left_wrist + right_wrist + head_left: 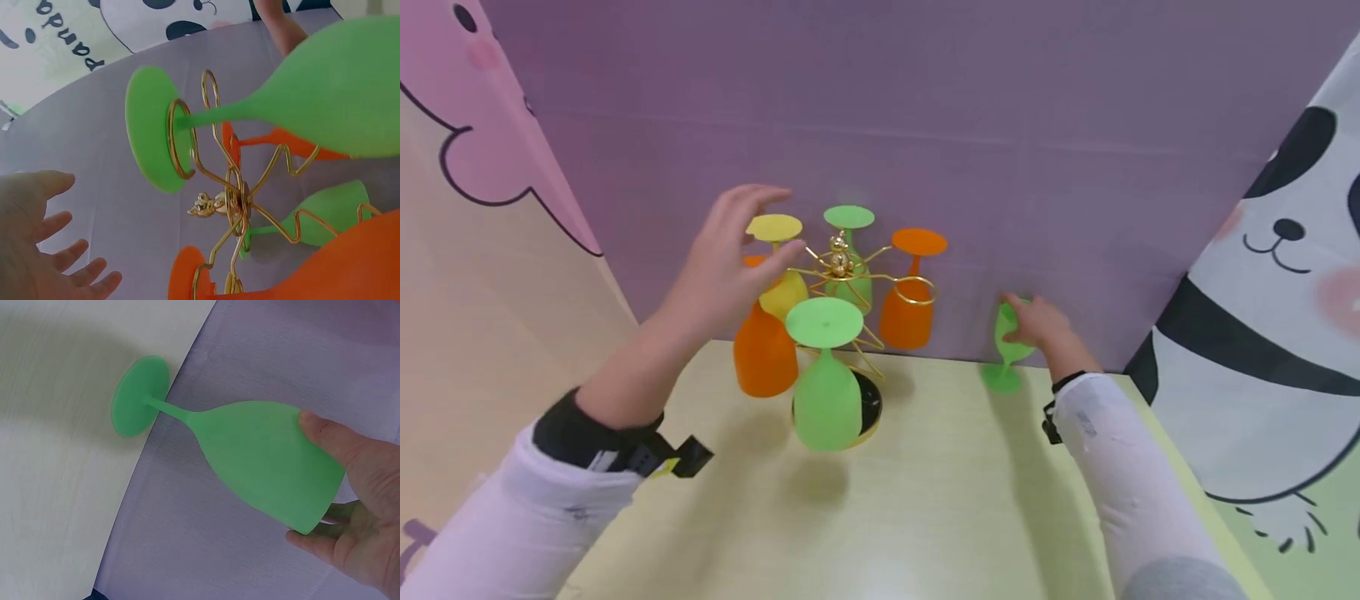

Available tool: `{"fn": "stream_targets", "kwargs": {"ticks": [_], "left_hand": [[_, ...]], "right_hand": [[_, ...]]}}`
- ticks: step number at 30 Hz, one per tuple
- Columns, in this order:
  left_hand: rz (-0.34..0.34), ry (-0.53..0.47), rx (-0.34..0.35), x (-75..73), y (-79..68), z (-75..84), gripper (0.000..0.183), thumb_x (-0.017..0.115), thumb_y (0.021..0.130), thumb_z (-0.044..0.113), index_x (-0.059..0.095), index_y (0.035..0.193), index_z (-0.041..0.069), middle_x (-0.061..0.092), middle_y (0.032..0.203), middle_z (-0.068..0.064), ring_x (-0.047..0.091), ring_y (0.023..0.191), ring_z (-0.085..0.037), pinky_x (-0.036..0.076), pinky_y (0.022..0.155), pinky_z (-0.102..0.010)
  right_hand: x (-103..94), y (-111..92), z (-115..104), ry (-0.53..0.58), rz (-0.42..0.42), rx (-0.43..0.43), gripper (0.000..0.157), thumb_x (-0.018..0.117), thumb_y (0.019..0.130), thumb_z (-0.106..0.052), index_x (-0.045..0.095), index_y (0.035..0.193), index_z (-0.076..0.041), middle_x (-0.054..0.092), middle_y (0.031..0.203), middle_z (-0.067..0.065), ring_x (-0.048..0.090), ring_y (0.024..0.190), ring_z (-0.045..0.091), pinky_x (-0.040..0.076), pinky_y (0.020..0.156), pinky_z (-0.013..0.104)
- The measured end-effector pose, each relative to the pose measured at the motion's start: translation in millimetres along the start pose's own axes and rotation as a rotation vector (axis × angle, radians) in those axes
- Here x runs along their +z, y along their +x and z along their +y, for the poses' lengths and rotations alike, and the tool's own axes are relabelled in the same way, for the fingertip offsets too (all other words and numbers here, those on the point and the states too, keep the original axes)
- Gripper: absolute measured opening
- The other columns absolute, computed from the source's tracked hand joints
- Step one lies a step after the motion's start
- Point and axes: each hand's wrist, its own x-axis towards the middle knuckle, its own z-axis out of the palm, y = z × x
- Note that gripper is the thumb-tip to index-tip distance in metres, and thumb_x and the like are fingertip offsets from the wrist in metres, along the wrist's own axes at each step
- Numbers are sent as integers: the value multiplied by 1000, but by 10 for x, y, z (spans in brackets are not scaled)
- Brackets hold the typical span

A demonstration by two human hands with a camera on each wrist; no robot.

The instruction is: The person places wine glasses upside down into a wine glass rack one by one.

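My right hand point(1041, 323) grips a green plastic goblet point(262, 456) by its rim, thumb on one side and fingers on the other. That goblet stands upright, its foot at the table's back edge. My left hand point(722, 250) has its fingers spread beside a gold wire rack point(240, 197) and holds nothing. Upside down on the rack hang a green goblet point(827, 400) in front, an orange goblet point(765, 354) and a yellow goblet point(786, 296) at left, another green goblet point(850, 217) behind, and an orange goblet point(907, 321) at right.
A small gold bear point(841, 260) tops the rack, whose round black base point(870, 400) stands on the pale table point(925, 500). Behind the table rises a purple backdrop point(1075, 208). A panda picture point(1262, 375) covers the right side.
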Motion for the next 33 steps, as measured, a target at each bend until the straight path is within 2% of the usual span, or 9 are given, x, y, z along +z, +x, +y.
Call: {"fn": "stream_targets", "kwargs": {"ticks": [4,7,10,15,18,21,25,29,33], "left_hand": [[-107,69,-48,0,236,3,58,57,88,39,37,137,18,27,144,-6,32,125,-23,34,101,-47],[-204,114,-97,50,397,-20,62,55,88,43,32,141,20,22,147,-7,29,127,-25,30,104,-49],[-298,168,-107,123,557,-54,65,56,88,42,28,142,19,20,148,-9,25,130,-27,26,106,-50],[-463,345,-51,242,796,-54,66,56,89,39,27,143,16,17,149,-15,12,134,-35,16,108,-56],[-529,442,-12,282,884,-34,65,56,89,39,27,143,18,16,150,-14,8,135,-36,13,109,-57],[-590,478,0,304,934,-25,63,55,90,38,27,143,18,15,150,-15,5,135,-36,12,109,-58],[-664,488,-18,335,983,-26,62,53,91,38,27,143,17,14,151,-17,6,135,-38,13,108,-60],[-721,491,-44,387,1038,-65,61,53,91,37,29,142,11,30,144,-18,26,129,-34,26,106,-51],[-749,488,-32,450,1062,-118,55,56,91,33,40,135,5,51,125,-16,46,111,-28,39,96,-41]], "right_hand": [[9,-4,7,0,-2,1,74,66,82,-32,24,142,-18,30,129,39,34,111,56,43,76,62],[16,-9,-1,-1,-7,4,74,66,82,-31,25,142,-18,30,129,39,33,112,56,42,78,62],[12,-13,-20,8,-16,2,74,66,82,-31,25,142,-17,29,130,40,32,113,56,42,80,63],[1,-14,-24,8,-17,-1,74,66,82,-30,24,142,-17,28,131,40,32,114,56,42,79,63],[-11,-15,-20,6,-10,-2,74,65,83,-31,24,142,-17,28,131,40,32,114,56,42,79,63],[-20,-14,-28,9,-9,-3,74,65,83,-30,23,142,-16,28,131,40,31,115,56,41,80,63],[-47,-17,-39,8,-15,0,75,65,83,-30,22,142,-16,27,131,41,29,116,57,41,81,64],[-61,-24,-45,1,-15,-5,74,65,83,-29,23,142,-15,29,130,40,31,113,57,41,81,63],[-45,-30,-42,-9,-6,-12,74,65,83,-30,24,142,-15,32,127,40,33,111,56,41,81,63]]}}
